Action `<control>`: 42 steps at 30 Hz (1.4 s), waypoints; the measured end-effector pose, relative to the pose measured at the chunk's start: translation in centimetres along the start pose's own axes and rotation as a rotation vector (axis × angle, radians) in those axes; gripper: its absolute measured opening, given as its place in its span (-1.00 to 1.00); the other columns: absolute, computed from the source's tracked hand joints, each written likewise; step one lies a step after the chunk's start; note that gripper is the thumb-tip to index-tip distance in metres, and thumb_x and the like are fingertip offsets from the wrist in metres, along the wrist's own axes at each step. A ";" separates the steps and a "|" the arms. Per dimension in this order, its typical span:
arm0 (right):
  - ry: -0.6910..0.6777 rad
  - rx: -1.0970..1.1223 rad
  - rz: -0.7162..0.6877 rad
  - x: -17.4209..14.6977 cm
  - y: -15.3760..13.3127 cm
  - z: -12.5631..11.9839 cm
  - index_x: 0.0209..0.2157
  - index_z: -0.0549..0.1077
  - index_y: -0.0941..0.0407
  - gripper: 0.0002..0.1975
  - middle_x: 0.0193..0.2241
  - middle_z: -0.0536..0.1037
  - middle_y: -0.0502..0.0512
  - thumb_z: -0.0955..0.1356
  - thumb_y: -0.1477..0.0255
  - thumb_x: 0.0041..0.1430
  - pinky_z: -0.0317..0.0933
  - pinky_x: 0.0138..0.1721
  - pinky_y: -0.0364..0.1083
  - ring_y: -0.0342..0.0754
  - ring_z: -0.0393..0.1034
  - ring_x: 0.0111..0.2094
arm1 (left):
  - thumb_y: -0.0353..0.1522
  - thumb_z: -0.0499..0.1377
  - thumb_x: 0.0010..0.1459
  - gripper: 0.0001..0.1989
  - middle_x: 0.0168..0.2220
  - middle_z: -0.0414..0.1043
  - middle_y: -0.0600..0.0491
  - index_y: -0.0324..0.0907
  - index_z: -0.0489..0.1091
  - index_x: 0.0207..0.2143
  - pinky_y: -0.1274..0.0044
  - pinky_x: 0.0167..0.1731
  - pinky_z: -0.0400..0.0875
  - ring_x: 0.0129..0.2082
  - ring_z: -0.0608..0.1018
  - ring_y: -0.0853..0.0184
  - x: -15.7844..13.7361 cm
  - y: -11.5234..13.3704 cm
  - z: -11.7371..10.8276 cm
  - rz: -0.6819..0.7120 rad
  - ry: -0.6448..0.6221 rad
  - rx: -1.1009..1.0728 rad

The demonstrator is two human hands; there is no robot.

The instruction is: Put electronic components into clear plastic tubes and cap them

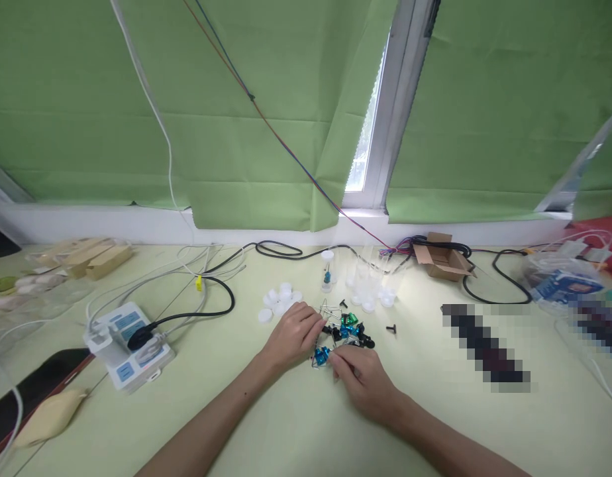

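Blue, green, black and silver small metal parts (353, 331) lie in a loose pile on the pale table (286, 424), between and just beyond the two hands. The left hand (295, 334) is at the pile's left edge, fingers curled down beside a silver wire piece (330, 310); whether they pinch anything cannot be told. The right hand (363, 381) is at the near edge, thumb and forefinger drawn close together beside a blue part (320, 356); whether they grip it cannot be told. Behind the pile, a lidded clear jar (328, 265) stands upright with a blue item inside; other clear jars (368, 288) stand to its right. White caps (279, 305) cluster to the left, and a black piece (391, 328) lies apart at right.
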State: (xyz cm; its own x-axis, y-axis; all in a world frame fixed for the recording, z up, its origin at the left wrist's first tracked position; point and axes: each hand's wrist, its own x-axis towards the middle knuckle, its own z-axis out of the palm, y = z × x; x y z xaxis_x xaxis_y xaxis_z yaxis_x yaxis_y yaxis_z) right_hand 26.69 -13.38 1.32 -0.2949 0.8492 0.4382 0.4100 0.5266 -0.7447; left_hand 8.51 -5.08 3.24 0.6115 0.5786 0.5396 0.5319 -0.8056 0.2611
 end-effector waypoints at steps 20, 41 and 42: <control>0.414 -0.295 0.044 2.2 3.0 -2.8 -0.29 0.42 0.10 -0.83 -0.38 0.51 0.10 0.23 0.41 0.34 0.15 -0.21 0.00 0.02 0.33 -0.34 | -0.42 -0.08 0.36 -0.66 -0.09 0.49 -0.09 -0.16 0.33 0.10 0.24 -0.03 0.36 -0.07 0.47 0.15 -1.9 2.9 0.4 -0.068 -0.100 -0.017; 0.192 -0.402 0.097 2.0 3.9 -2.5 -0.24 0.51 0.06 -0.91 -0.23 0.44 0.14 0.35 0.47 0.23 0.19 -0.09 0.11 0.10 0.34 -0.14 | -0.42 -0.02 0.35 -0.81 -0.24 0.42 -0.03 -0.16 0.39 -0.16 0.32 -0.10 0.37 -0.19 0.40 0.22 -1.9 3.1 1.1 -0.129 -0.114 -0.087; 0.189 -0.398 0.085 2.0 3.8 -2.5 -0.24 0.51 0.06 -0.91 -0.22 0.44 0.14 0.36 0.46 0.22 0.19 -0.08 0.11 0.11 0.34 -0.13 | -0.42 -0.01 0.34 -0.81 -0.24 0.42 -0.03 -0.15 0.39 -0.16 0.33 -0.11 0.37 -0.19 0.40 0.22 -1.9 3.1 1.2 -0.129 -0.102 -0.089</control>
State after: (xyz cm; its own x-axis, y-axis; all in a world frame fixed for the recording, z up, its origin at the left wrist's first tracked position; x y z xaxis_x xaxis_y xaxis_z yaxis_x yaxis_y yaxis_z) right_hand 29.83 -9.60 0.56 -0.0974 0.8631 0.4956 0.7369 0.3972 -0.5469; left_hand 9.66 -8.50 2.06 0.6004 0.6841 0.4141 0.5586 -0.7293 0.3950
